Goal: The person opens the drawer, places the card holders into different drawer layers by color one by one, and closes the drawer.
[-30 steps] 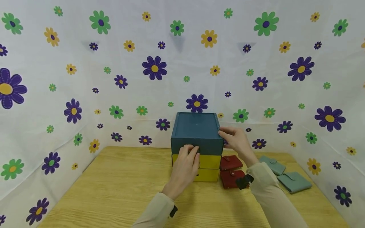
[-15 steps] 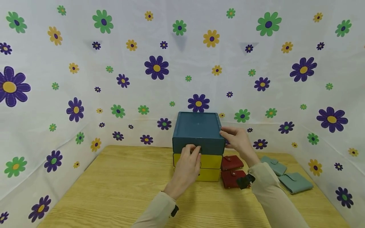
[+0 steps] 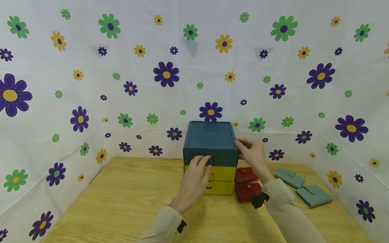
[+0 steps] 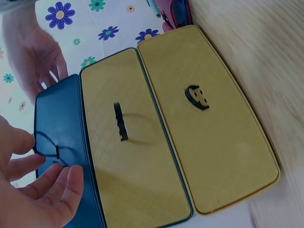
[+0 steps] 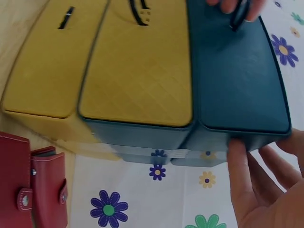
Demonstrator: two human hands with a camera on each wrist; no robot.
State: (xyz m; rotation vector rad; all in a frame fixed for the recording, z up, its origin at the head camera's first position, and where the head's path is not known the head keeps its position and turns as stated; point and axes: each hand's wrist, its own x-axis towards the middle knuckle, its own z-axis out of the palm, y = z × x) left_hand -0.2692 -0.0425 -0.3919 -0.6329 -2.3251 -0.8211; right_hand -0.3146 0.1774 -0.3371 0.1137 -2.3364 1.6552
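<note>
A white cloth printed with purple, green and yellow flowers encloses a wooden table (image 3: 121, 202) on three sides. At the back centre of the table stands a small drawer cabinet (image 3: 210, 138): one teal drawer (image 3: 211, 158) on top, and two yellow drawers (image 3: 223, 172) beneath it.

Left hand (image 3: 194, 180): positioned at the front of the teal drawer. The fingertips are bent around the dark ring pull (image 4: 46, 147) at the drawer's centre; the left wrist view shows the fingers (image 4: 57, 185) closing on the loop. The grip is a light hook, not a full fist.

Right hand (image 3: 253, 153): placed against the cabinet's upper right corner, thumb on the front edge, fingers (image 5: 237, 156) wrapped along the side wall. It holds the cabinet body, bracing it.

All three drawer fronts appear flush in the wrist views; none is drawn out.

Step in hand, as judged: taking hold of the top drawer's pull while the cabinet is steadied. The next move calls for a straight pull toward the person, with the right hand resisting so that the light cabinet does not slide or tip forward.

Just right of the cabinet lie two red wallets (image 3: 247, 190). Farther right lie two grey-green wallets (image 3: 313, 195), well apart from both hands.
</note>
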